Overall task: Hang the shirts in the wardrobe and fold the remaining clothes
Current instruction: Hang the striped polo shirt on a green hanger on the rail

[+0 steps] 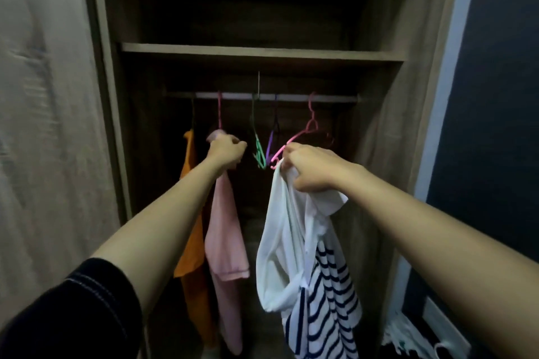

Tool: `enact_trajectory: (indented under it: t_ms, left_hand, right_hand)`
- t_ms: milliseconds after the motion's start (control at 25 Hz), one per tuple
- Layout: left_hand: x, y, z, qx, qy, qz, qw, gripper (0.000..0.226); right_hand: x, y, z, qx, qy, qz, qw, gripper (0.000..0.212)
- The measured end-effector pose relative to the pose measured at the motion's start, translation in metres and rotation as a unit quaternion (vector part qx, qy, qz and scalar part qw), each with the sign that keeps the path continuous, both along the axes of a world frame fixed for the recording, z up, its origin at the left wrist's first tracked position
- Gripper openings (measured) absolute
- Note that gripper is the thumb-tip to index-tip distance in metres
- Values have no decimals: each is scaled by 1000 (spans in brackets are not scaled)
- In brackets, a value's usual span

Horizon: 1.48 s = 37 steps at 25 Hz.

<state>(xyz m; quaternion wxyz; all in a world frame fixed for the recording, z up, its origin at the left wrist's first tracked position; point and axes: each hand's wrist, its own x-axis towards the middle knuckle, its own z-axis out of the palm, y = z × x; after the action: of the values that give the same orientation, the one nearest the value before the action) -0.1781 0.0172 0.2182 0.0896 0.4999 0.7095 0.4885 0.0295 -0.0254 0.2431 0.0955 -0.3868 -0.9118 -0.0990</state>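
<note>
An open wardrobe has a rail (291,97) under a shelf (262,52). On the rail hang an orange shirt (191,242) and a pink shirt (224,236). My left hand (226,151) grips the pink shirt at its shoulder. My right hand (309,167) grips a white shirt (280,256) bunched with a navy-striped white garment (329,309), right at the lower end of a pink hanger (303,134) that hangs tilted on the rail. Empty green (259,151) and purple (272,137) hangers hang between my hands.
A beige curtain (43,125) hangs at the left of the wardrobe and another (408,67) drapes its right side. A dark wall (495,96) stands at the right. Some clothes (408,344) lie low at the bottom right.
</note>
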Motion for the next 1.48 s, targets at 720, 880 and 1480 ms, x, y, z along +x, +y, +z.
enact_trajectory:
  t_ms: [720, 880, 1480]
  left_hand:
    - [8, 131, 11, 47, -8, -6, 999, 37]
    - [22, 105, 7, 87, 29, 21, 996, 34]
    - [21, -114, -43, 140, 177, 132, 965, 27]
  right_hand:
    - [-5, 52, -3, 33, 25, -63, 997, 46]
    - [-5, 51, -10, 29, 25, -64, 997, 45]
    - [14, 51, -71, -7, 32, -57, 998, 41]
